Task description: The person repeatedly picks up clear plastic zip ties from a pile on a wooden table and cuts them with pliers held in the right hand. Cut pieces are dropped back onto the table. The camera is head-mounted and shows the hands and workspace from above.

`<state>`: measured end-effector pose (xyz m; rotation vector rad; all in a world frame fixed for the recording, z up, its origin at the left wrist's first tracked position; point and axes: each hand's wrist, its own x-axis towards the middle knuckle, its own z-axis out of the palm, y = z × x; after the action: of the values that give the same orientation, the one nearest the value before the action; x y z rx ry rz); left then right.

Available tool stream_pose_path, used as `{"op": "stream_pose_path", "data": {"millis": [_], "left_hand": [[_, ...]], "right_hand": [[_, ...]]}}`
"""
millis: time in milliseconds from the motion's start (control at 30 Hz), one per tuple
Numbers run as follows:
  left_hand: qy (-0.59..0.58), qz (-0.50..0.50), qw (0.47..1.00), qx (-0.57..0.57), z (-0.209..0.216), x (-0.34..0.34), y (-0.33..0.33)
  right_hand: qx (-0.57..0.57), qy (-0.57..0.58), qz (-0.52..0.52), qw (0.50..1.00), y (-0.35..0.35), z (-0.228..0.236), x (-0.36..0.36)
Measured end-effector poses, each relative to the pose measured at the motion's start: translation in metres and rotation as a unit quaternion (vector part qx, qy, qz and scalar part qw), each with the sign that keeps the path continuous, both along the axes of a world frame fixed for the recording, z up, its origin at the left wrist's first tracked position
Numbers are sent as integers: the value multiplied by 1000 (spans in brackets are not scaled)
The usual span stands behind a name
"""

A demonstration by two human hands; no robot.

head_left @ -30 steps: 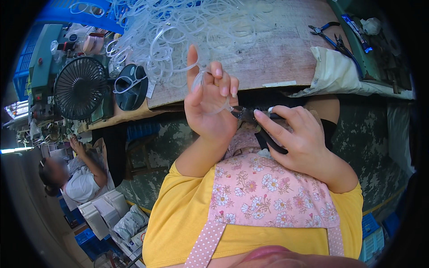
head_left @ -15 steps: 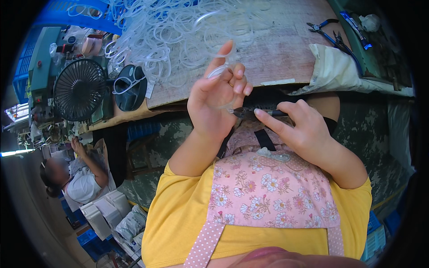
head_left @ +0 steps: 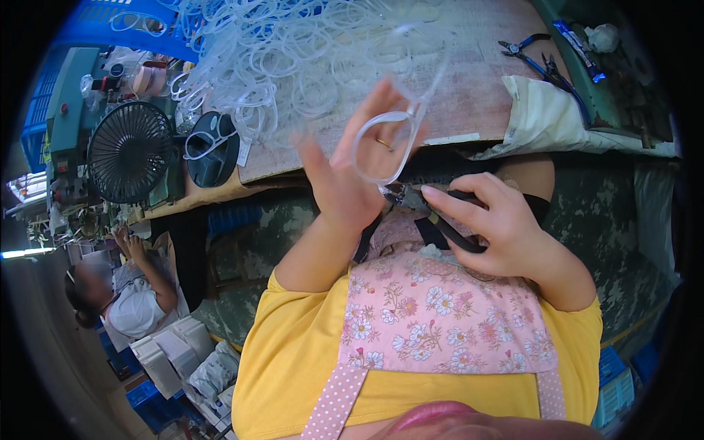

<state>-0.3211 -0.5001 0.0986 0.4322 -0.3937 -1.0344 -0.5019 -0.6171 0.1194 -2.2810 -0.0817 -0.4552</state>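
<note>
A clear plastic eyeglass frame (head_left: 381, 180) is raised in front of my left hand (head_left: 356, 172), one lens opening showing a gold ring behind it. My left thumb and index finger stand apart and blurred, while the other fingers curl behind the frame near its bridge; their exact grip is partly hidden. Cutting pliers (head_left: 453, 233) with black handles sit in my right hand (head_left: 499, 224). Its fingers wrap the handles, which are spread. The pliers' small jaws are close to the lower rim of the frame; contact there is hard to make out.
A large pile of clear eyeglass frames (head_left: 293, 59) covers the table's (head_left: 469, 66) far left. A black fan (head_left: 130, 152) stands left. More pliers (head_left: 554, 70) and a white bag (head_left: 539, 121) lie right. Another person (head_left: 139, 293) sits at the lower left.
The eyeglass frame now rises above the pliers, facing me with one lens opening in view. My left thumb has swung outward. The pliers' handles have spread in my right hand.
</note>
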Motion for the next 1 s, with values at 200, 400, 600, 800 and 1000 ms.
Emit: {"op": "stream_pose_path", "data": {"millis": [200, 400, 600, 800, 1000], "left_hand": [[-632, 311, 710, -8, -14, 1, -9], [-87, 194, 977, 24, 6, 1, -6], [-28, 133, 990, -24, 15, 12, -2], [-41, 154, 987, -14, 15, 10, -1], [-62, 133, 989, -20, 18, 8, -2]], "right_hand": [[661, 132, 178, 717, -3, 18, -12], [21, -100, -95, 990, 12, 0, 0], [-138, 18, -61, 988, 17, 1, -1], [-149, 47, -49, 987, 16, 8, -4], [-146, 50, -47, 987, 15, 12, -7]]}}
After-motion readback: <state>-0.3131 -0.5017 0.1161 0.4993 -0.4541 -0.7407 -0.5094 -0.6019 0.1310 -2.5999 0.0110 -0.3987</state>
